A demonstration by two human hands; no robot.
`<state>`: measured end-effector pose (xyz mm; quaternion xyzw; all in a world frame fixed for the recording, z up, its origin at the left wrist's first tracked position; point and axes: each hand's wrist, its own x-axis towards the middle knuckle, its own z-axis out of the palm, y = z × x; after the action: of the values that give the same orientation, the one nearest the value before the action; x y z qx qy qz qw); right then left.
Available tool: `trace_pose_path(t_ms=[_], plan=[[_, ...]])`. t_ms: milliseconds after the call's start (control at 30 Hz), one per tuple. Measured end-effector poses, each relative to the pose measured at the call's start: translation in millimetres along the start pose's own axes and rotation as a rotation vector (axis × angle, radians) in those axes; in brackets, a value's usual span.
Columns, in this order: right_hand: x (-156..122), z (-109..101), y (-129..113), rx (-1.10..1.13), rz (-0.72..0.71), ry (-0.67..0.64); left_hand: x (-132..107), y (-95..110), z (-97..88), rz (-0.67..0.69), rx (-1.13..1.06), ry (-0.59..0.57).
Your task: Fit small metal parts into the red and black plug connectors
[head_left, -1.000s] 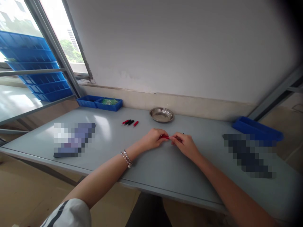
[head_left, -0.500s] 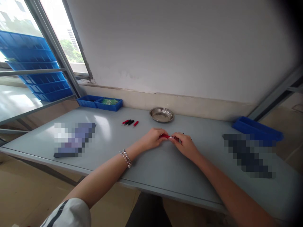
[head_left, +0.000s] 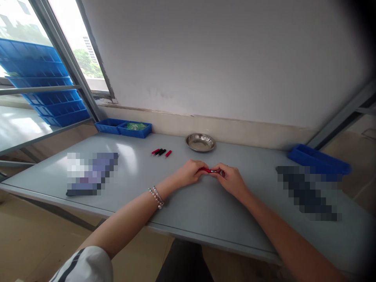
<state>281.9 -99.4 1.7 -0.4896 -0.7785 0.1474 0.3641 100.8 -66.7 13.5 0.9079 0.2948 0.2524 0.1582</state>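
We see bare table (head_left: 188,211) all around our hands. Beyond them stand a steel dish (head_left: 200,142) and small red and black pieces (head_left: 161,152).

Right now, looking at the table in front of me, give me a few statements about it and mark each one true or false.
1. Both hands, the left hand and the right hand, meet on a small red piece. True.
2. The metal dish sits at the table's near edge. False: it stands at the far side, by the wall.
3. A few small red and black pieces lie loose on the grey table, left of the dish. True.
4. The bracelet is on the right wrist. False: it is on the left wrist.
5. The blue bins at the far left corner are stacked on the dish. False: they stand on the table, apart from it.
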Motion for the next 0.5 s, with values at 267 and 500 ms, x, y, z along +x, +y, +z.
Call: trace_pose_path(t_ms=[267, 500], plan=[[0.4, -0.2, -0.9, 0.002, 0.028, -0.018, -0.4, -1.7, 0.5, 0.015, 0.021, -0.007], [-0.4, -1.1, -0.5, -0.003, 0.035, -0.053, -1.1, -1.8, -1.0, 0.029, 0.049, -0.016]])
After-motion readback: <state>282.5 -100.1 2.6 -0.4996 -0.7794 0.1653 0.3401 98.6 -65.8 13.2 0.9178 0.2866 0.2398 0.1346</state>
